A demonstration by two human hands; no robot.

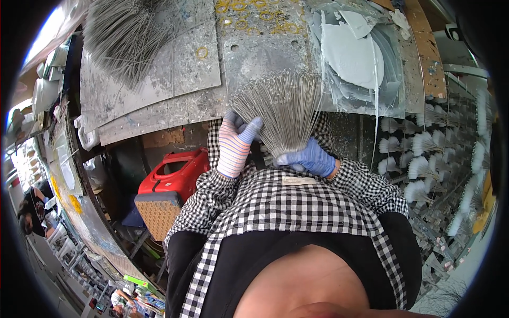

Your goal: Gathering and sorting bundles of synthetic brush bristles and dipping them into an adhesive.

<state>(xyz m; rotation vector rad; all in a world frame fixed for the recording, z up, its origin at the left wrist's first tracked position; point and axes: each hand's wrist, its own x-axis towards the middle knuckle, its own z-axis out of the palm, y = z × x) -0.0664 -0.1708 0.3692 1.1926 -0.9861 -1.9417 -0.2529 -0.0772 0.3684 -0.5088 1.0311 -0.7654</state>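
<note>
A bundle of thin grey wires (281, 108) fans out in front of me, with small loops or beads at its far ends. My right hand (310, 158), in a blue glove, is wrapped round the narrow gathered near end. Beside the left edge of the fan is my left hand (236, 146), in a striped glove with bluish fingertips. Its thumb and fingers are apart, and the thumb tip is at the outer wires. The fan's far ends reach over the near edge of the stained worktable (196, 103).
White paste (352, 55) lies spread on a board at the right. A larger heap of grey wires (124, 40) rests at the far left. Below the table stands a red plastic stool (177, 172). White-tipped wire bunches (424, 167) hang on racks at the right.
</note>
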